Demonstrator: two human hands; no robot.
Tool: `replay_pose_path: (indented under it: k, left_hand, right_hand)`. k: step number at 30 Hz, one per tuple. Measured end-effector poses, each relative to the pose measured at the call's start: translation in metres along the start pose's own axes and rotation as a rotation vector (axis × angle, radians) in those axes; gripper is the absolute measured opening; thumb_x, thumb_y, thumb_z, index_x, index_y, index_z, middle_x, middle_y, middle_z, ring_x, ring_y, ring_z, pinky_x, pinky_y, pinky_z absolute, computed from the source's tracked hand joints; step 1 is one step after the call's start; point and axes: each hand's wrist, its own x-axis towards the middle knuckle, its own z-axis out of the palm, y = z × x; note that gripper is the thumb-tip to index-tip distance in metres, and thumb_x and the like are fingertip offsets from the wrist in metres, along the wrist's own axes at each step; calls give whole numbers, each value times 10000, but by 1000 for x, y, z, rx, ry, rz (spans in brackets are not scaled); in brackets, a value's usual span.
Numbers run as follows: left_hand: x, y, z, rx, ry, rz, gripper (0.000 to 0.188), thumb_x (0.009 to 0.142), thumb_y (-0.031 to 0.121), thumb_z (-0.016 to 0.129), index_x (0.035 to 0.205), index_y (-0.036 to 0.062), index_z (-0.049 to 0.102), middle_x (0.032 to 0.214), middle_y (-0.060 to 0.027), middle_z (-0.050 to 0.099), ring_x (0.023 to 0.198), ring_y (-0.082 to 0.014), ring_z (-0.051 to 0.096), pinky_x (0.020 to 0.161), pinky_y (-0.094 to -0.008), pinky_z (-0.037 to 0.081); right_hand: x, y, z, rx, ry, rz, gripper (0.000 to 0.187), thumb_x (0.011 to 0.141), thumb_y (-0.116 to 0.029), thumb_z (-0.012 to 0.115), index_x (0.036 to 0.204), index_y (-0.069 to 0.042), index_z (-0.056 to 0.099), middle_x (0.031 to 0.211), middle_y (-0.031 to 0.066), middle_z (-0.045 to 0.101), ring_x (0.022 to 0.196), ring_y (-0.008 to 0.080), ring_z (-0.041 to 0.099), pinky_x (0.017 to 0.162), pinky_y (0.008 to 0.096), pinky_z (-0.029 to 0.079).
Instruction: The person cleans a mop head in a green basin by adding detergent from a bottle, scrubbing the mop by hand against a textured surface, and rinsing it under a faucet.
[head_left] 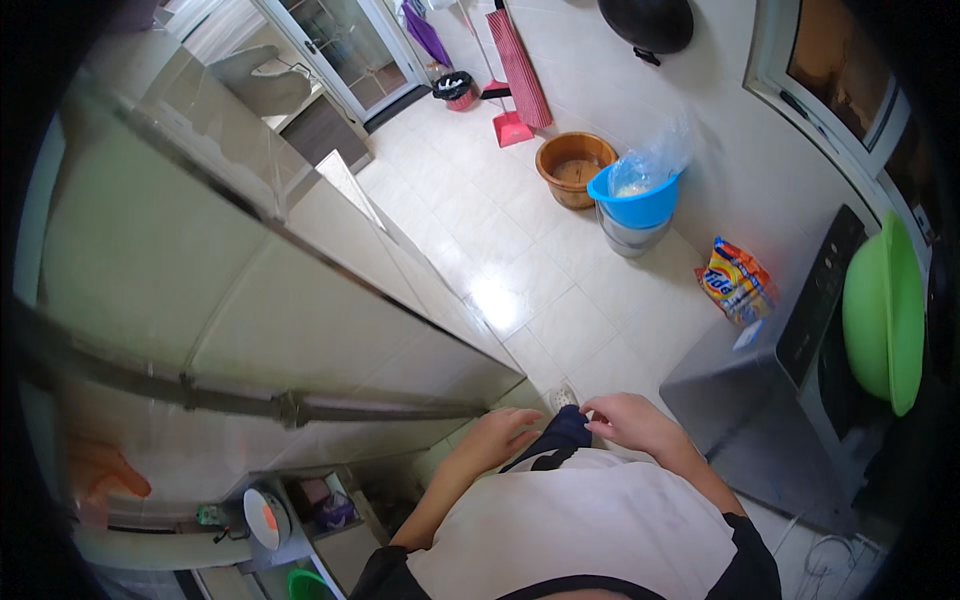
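Note:
My left hand [500, 438] hangs in front of my body with its fingers loosely stretched and nothing in it. Across from it, my right hand [626, 420] is half curled, fingers apart, and I see nothing held there. Between the two are my dark blue trouser leg [566, 430] and a light patterned shoe [562, 396]. The right fingertips are close by the trouser leg; whether they touch it I cannot tell. Closest to my right arm is a grey washing machine [735, 395] with a green basin [880, 310] tilted on top.
A partition wall [400, 345] borders my left. Along the right wall stand a detergent bag [738, 282], a blue basin [640, 205] on a bucket, and a wooden tub [572, 150]. Farther off are a pink dustpan [512, 130], a small bin [456, 92] and a glass door [345, 45].

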Motion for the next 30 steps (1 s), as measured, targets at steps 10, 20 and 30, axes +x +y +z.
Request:
replay_pose_path:
  k: [10, 20, 30]
  left_hand:
    - [157, -46, -51, 53, -21, 146, 246, 814, 193, 627, 1041, 104, 593, 972, -81, 617, 963, -246, 566, 820, -368, 435]
    - [241, -110, -60, -152, 393, -91, 140, 798, 155, 644, 929, 119, 611, 792, -10, 631, 878, -198, 583, 735, -373, 388]
    - [354, -121, -173, 281, 677, -323, 184, 778, 235, 680, 891, 103, 622, 908, -47, 624, 1017, -260, 532, 810, -387, 398]
  right_hand:
    - [111, 29, -82, 8, -3, 89, 247, 806, -173, 608, 1026, -61, 610, 839, 130, 656, 765, 293, 618, 685, 363, 485]
    - [208, 112, -181, 36, -80, 191, 231, 790, -138, 639, 984, -14, 618, 763, 127, 651, 678, 232, 616, 644, 321, 480]
    - [353, 163, -320, -14, -76, 53, 215, 775, -150, 630, 952, -29, 628, 789, 139, 655, 719, 279, 627, 646, 355, 488]
